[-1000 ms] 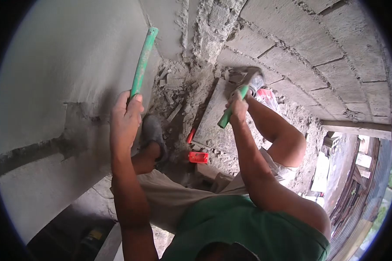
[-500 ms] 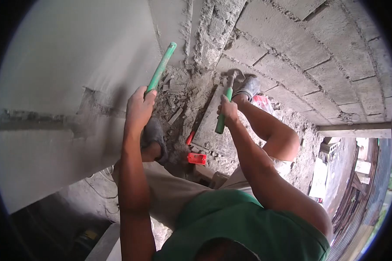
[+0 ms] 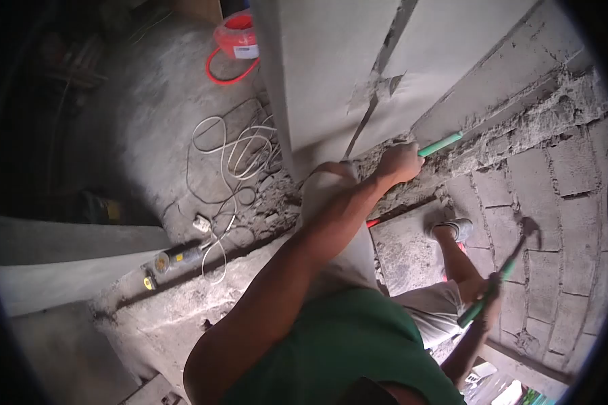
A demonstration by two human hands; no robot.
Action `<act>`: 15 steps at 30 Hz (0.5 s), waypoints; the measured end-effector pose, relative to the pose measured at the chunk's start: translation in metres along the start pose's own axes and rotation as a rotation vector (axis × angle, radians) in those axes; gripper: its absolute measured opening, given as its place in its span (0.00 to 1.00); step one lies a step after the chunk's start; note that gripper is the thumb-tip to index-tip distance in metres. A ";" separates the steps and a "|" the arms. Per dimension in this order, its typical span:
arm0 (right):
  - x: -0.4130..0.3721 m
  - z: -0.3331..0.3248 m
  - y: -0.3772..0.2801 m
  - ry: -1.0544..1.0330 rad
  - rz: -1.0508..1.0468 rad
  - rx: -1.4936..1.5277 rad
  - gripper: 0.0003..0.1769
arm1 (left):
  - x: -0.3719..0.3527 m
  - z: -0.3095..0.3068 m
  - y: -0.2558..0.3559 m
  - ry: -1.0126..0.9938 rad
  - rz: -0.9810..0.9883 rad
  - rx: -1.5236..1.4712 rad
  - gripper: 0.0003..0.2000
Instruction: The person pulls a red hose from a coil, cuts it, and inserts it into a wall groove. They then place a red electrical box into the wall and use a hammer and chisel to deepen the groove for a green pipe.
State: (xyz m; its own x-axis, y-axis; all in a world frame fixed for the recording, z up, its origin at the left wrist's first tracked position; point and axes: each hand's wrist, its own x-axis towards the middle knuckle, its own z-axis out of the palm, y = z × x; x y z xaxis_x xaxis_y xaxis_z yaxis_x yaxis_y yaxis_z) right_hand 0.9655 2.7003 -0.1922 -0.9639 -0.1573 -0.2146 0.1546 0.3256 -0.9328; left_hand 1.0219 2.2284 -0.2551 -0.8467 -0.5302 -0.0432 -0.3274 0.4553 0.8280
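Observation:
My left hand [image 3: 400, 162] is closed around a slim green rod [image 3: 442, 143], whose free end points toward the rough mortar strip [image 3: 500, 142] along the wall's foot. Lower on the right, my right hand [image 3: 491, 291] grips a claw hammer [image 3: 509, 267] by its green handle. The dark hammer head overlaps the block wall [image 3: 554, 182] in this view. Below the left hand, a dusty board [image 3: 405, 246] lies by my shoe [image 3: 455, 229], with a small red piece [image 3: 373, 222] at its edge.
A smooth grey wall [image 3: 331, 67] rises ahead. Left of it, a tangled white cable [image 3: 223, 145] lies on the dusty floor, beside rubble [image 3: 270, 209]. A power tool [image 3: 177, 259] rests on a concrete ledge [image 3: 203, 283]. A red hose coil [image 3: 238, 44] is at the back.
My view has swung left, bringing the cable, power tool and red coil into sight. The hammer has moved away from beside my shoe, toward the block wall. Both hands keep their grip.

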 end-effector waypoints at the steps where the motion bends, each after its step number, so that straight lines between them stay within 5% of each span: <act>1: -0.023 -0.001 -0.027 0.056 -0.069 0.035 0.19 | -0.003 0.004 -0.003 0.018 -0.009 -0.031 0.18; 5: -0.054 -0.012 -0.088 0.009 -0.146 0.267 0.16 | -0.027 0.040 0.002 -0.137 -0.088 0.086 0.16; 7: -0.071 0.000 -0.100 0.145 -0.234 0.225 0.16 | -0.036 0.065 -0.020 -0.131 -0.111 0.227 0.15; 15: -0.048 -0.036 -0.043 0.045 -0.065 0.232 0.20 | -0.061 0.109 0.002 -0.268 -0.037 0.446 0.29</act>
State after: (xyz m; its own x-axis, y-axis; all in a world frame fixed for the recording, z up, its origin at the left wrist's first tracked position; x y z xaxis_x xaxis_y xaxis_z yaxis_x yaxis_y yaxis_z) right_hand 0.9971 2.7276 -0.1310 -0.9814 -0.1274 -0.1435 0.1322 0.0928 -0.9869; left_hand 1.0272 2.3399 -0.3122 -0.8897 -0.3764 -0.2583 -0.4565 0.7310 0.5073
